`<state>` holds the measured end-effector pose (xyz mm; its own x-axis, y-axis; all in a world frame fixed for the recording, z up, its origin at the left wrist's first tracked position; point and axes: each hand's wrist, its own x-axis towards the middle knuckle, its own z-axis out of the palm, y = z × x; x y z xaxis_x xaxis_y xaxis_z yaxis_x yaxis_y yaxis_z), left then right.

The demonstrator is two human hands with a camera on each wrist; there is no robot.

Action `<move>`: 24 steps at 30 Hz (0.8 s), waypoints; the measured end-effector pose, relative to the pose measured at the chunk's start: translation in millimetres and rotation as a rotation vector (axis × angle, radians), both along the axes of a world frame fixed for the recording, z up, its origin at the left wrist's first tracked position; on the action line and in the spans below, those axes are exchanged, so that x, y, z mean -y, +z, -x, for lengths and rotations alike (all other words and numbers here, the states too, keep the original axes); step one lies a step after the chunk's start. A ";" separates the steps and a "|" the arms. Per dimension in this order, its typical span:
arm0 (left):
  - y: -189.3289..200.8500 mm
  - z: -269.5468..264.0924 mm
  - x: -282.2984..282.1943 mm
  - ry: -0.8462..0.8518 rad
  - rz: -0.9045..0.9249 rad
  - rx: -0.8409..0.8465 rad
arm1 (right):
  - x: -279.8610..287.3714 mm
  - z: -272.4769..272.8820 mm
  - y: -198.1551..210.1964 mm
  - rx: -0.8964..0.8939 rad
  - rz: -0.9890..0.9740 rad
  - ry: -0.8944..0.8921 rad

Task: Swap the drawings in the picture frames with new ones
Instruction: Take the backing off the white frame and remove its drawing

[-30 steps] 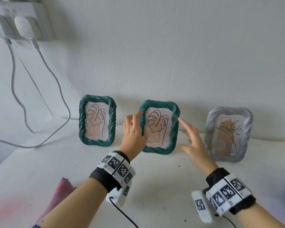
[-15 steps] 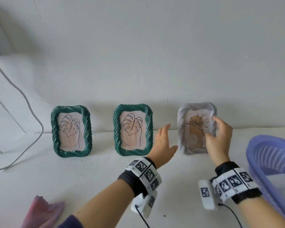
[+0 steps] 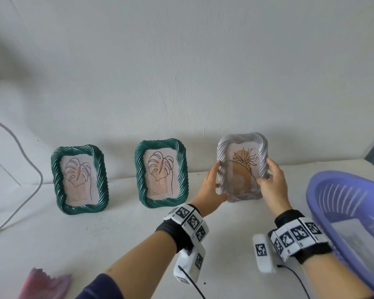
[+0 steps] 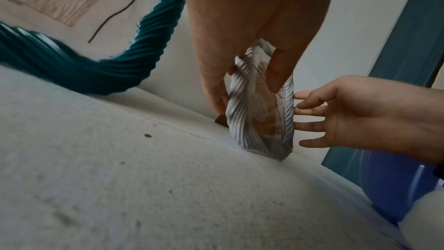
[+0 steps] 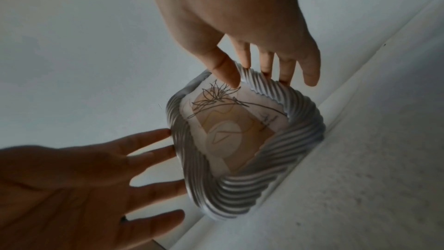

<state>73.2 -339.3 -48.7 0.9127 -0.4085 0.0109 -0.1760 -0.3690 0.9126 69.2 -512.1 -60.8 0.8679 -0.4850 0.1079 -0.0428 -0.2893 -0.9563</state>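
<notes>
At the right end of the desk (image 3: 73, 244), pale frame (image 3: 242, 169) tilted between both hands.
Left hand (image 3: 209, 188) and right hand (image 3: 272, 186) each pinch a ribbed side, thumb in front, fingers behind. I worry the twisted rim slips from so light a hold and drops, or swings into the purple basket (image 3: 324, 190) just beside it.

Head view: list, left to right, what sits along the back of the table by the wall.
White cable → left green picture frame → middle green picture frame → left hand → white picture frame, held between both hands → right hand → purple basket.
</notes>
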 end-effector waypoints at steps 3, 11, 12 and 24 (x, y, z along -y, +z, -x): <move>6.6 2.2 -7.8 0.013 0.048 0.021 | -3.5 5.2 6.0 0.019 -0.025 0.027; 41.0 25.9 -49.2 0.129 0.261 0.147 | -41.0 30.6 53.4 0.220 -0.104 0.180; 45.8 32.2 -57.0 0.150 0.281 0.163 | -47.6 37.3 59.9 0.251 -0.122 0.204; 31.7 143.7 -153.8 0.355 0.458 0.041 | -120.0 122.9 60.9 0.147 -0.558 0.635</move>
<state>-70.5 -185.5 -17.0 0.9880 -0.0229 0.1526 -0.1522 0.0195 0.9882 -53.6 -392.1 0.2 0.9887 0.0731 0.1306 0.1034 0.2978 -0.9490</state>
